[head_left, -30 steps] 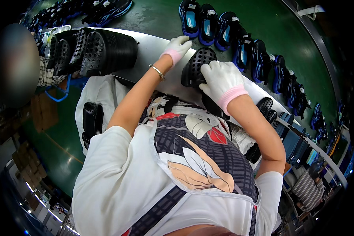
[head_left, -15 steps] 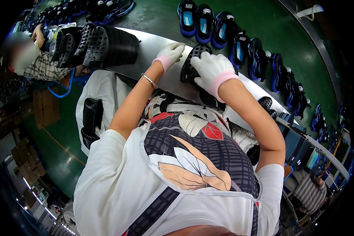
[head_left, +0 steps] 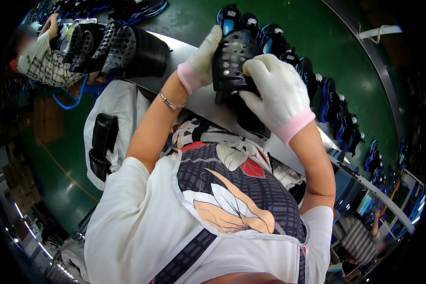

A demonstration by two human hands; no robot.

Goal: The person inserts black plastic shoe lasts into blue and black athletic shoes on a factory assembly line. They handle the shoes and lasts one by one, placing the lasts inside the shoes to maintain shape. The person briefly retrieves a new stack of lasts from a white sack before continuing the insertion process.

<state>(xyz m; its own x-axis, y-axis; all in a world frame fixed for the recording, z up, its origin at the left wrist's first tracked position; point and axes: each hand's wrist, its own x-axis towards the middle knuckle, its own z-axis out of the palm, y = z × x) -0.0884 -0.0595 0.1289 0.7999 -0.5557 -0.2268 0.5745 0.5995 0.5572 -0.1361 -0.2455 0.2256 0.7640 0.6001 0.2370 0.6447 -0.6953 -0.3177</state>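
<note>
Raised over the metal bench is a black perforated clog-shaped shell (head_left: 232, 54), its holed face toward me. My left hand (head_left: 203, 57), in a white knit glove with a pink cuff, grips its left edge; the fingers go behind the shell and are partly hidden. Gloved the same way, my right hand (head_left: 280, 90) is closed on the right side, fingertips bent against the holes and thumb near the lower rim. A dark piece (head_left: 251, 118) lies below the shell on the bench, mostly covered.
At left on the metal bench (head_left: 180, 49) stand nested stacks of similar black perforated shells (head_left: 139, 52). Beyond the bench, black and blue shoes (head_left: 326, 99) run in a curved row. A white sack (head_left: 123, 104) with black pieces is at lower left. Another person (head_left: 52, 57) sits at far left.
The shell has come up off the bench and tilted toward me. My left hand, earlier apart from it, now grips its left edge; my right hand still holds the right side.
</note>
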